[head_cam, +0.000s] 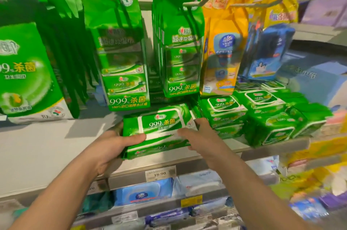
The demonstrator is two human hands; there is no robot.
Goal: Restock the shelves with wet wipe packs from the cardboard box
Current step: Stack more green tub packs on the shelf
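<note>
On the far left, the grey metal shelf (pixel 37 145) lies bare beneath a large hanging green-and-white wipe bag (pixel 26 72), and that open stretch is the room to work in. The left hand (pixel 110 147) grips the near left end of a stack of flat green plastic wet wipe packs with white lid flaps (pixel 159 128), thumb on top and fingers curled underneath. The stack sits at the shelf's front lip, partly overhanging it. The right hand (pixel 199 134) holds the right end, fingers wrapped over the top edge and side.

To do this well, I would judge that the stack should be slid straight back, kept level and squared to the lip, so the upper pack does not skate off the lower one. Overhead, the hanging green multipack sleeves (pixel 127 72) dangle close above the stack, so it should stay low. To the right, the stacked green wipe packs already on the shelf (pixel 225 111) sit just beside the right hand's fingers, leaving little gap; drifting leftward is safer. The white price tag (pixel 160 173) marks the front rail below. The cardboard box is not in view.
</note>
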